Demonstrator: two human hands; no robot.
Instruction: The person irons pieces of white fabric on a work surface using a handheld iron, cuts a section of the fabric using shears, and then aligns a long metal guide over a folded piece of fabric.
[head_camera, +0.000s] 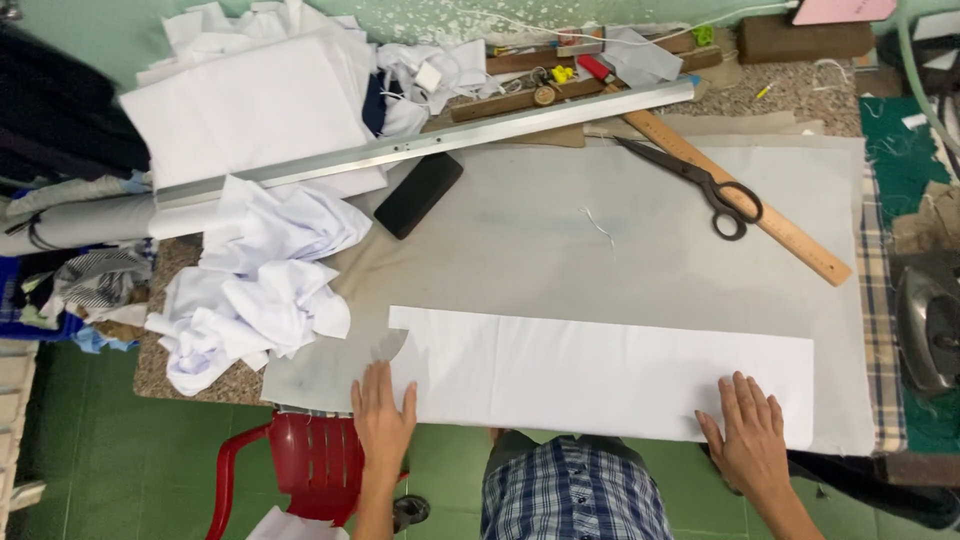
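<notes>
Fingers (372, 385) of left hand (382, 420) lightly spread, pressed flat on near left corner of long white fabric strip (600, 370); nothing pinched. Fingers of right hand (748, 432) likewise spread and flat on near right end of same strip. Strip lying smooth across near edge of tabletop (640, 250), on grey underlay cloth, long side parallel to that edge.

Likely thin, light and limp: prone to sliding on underlay and creasing if lifted from one point. Best held at both ends or corners, palms flat for smoothing, pinched at edges for lifting.

Farther back: crumpled white cloth pile (255, 285) at left, black flat case (418, 194), scissors (700, 180) resting on wooden ruler (745, 200), long metal straightedge (430, 140), stacked white fabric (250, 100) beyond. Iron (928, 320) at far right.
</notes>
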